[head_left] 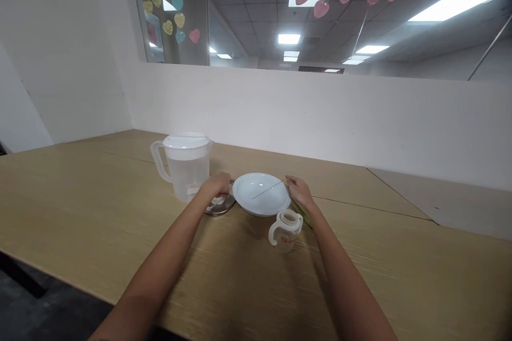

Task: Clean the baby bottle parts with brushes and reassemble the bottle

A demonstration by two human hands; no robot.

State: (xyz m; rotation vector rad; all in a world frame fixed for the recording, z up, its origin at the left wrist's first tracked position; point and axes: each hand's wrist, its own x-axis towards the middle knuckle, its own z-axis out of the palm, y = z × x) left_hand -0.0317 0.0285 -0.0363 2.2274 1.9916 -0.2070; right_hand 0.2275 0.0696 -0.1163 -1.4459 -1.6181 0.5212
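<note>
My right hand (299, 191) is closed at the right rim of a white bowl (262, 208). It pinches a thin, straight, wire-like stick (266, 189) that slants down into the bowl. On the bowl's left side, my left hand (216, 186) is closed above a round metal dish (220, 208). Its fingertips are hidden, so what they grip cannot be made out. A small white piece (218, 200) shows on the dish beneath that hand. In front of the bowl stands a clear baby bottle (286, 232) with white handles and no cap, close to my right wrist.
A translucent lidded pitcher (189, 170) of clear liquid stands behind my left hand. Something long and green (302, 214) lies partly under my right wrist. The wooden table (100, 213) meets a white wall (304, 117), with a window (248, 21) above bearing heart-shaped notes.
</note>
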